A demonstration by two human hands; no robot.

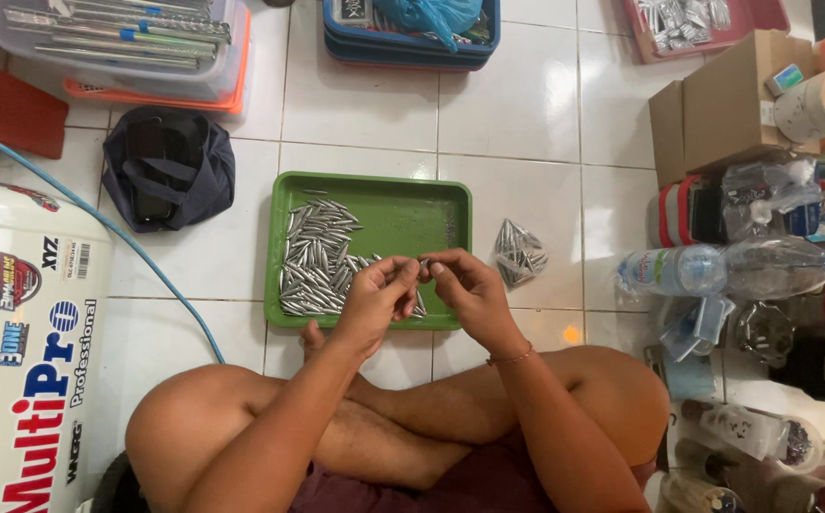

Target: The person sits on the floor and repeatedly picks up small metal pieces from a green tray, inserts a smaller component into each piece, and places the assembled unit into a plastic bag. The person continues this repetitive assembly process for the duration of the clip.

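Grip: left hand (381, 290) and right hand (464, 285) meet fingertip to fingertip, both pinched shut on one small metal piece (424, 265), mostly hidden.
Piece: held just above the green tray (403, 204), near its front edge.
Tray: a heap of silver pointed pieces (315, 261) fills its left half.
Floor: a clear bag of pieces (519, 253) lies just right of the tray on white tiles (517, 104).
Further right: plastic bottle (678, 270).

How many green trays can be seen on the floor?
1. The green tray lies on the white floor before the hands, holding silver metal pieces. Others may be hidden.
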